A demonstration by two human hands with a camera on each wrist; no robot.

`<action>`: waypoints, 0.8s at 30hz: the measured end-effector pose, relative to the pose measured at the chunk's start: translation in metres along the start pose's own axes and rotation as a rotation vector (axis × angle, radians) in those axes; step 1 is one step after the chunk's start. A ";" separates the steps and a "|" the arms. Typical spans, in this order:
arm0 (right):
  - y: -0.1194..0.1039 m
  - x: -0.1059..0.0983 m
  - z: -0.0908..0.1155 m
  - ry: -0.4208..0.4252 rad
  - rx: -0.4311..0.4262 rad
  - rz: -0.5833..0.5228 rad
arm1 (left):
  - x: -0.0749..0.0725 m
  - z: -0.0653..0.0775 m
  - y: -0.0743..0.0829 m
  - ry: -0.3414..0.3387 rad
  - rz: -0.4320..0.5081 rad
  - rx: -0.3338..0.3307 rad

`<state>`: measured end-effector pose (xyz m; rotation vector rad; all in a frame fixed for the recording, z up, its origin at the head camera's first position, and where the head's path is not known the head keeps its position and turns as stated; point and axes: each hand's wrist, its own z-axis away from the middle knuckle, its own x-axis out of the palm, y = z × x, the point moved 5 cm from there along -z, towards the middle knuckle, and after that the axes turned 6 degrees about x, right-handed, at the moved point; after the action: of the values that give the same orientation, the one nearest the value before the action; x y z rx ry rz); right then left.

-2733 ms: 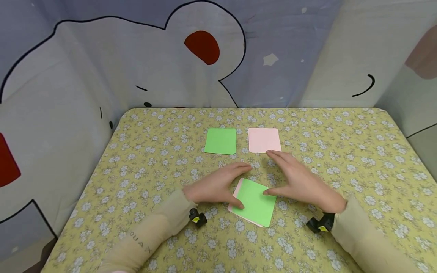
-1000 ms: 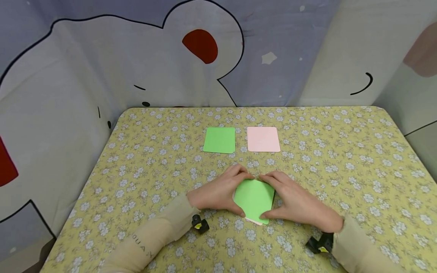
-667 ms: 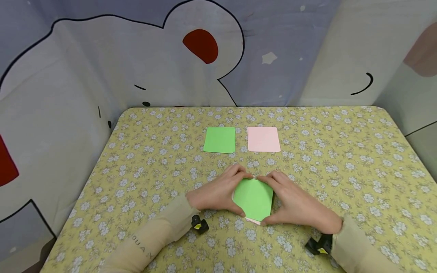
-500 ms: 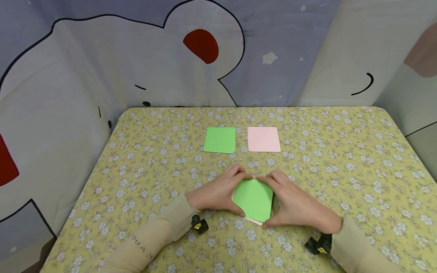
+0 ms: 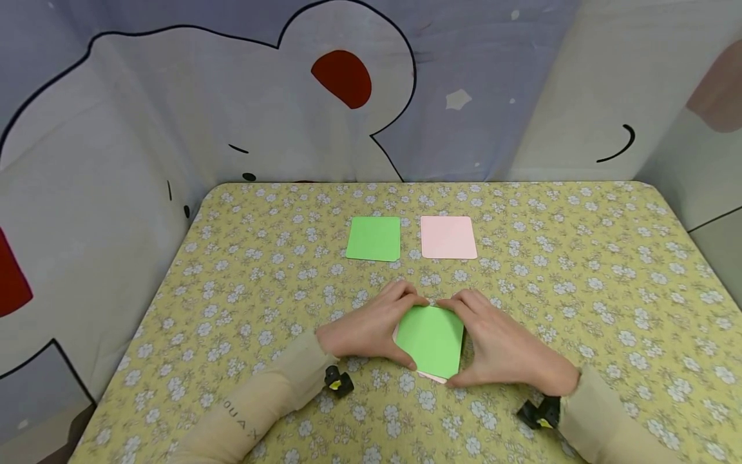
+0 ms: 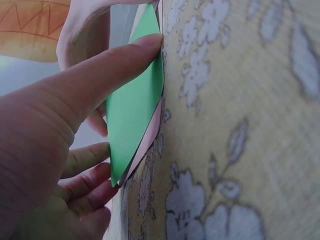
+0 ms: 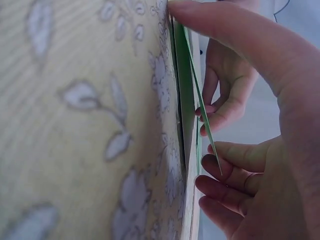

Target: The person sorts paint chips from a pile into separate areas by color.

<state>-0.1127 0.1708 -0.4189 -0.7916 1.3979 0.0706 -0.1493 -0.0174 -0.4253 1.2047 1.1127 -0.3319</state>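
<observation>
A green square card (image 5: 430, 341) tops a small stack near the front middle of the table. Beneath it a pink card (image 5: 432, 377) peeks out along the near and left edges. My left hand (image 5: 371, 324) holds the stack's left side, thumb at the near edge and fingers at the far corner. From the right, my right hand (image 5: 500, 343) grips the green card's near and far corners between thumb and fingers. The right wrist view shows the top green card (image 7: 202, 102) tilted up, apart from those below. How many cards lie underneath is hidden.
Farther back lie a green card pile (image 5: 373, 238), slightly uneven at one corner, and a pink card (image 5: 448, 237) to its right. Yellow floral cloth covers the table (image 5: 278, 258). A printed curtain (image 5: 475, 77) hangs behind and along the sides.
Both hands have closed in around the stack; the right thumb has moved from the card's top to its near corner. The top card has turned a little. Over the last half second hardly anything differs.
</observation>
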 end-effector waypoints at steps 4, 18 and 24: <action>-0.001 0.000 0.000 -0.011 0.000 0.002 | 0.000 0.000 -0.001 -0.003 -0.001 -0.011; 0.000 -0.008 -0.004 0.021 0.013 -0.034 | -0.011 0.003 -0.002 0.028 -0.014 -0.029; 0.001 -0.010 -0.004 0.040 0.006 -0.027 | -0.014 0.003 -0.001 0.039 -0.031 -0.047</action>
<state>-0.1189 0.1729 -0.4106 -0.8111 1.4240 0.0300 -0.1552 -0.0251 -0.4149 1.1573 1.1678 -0.3060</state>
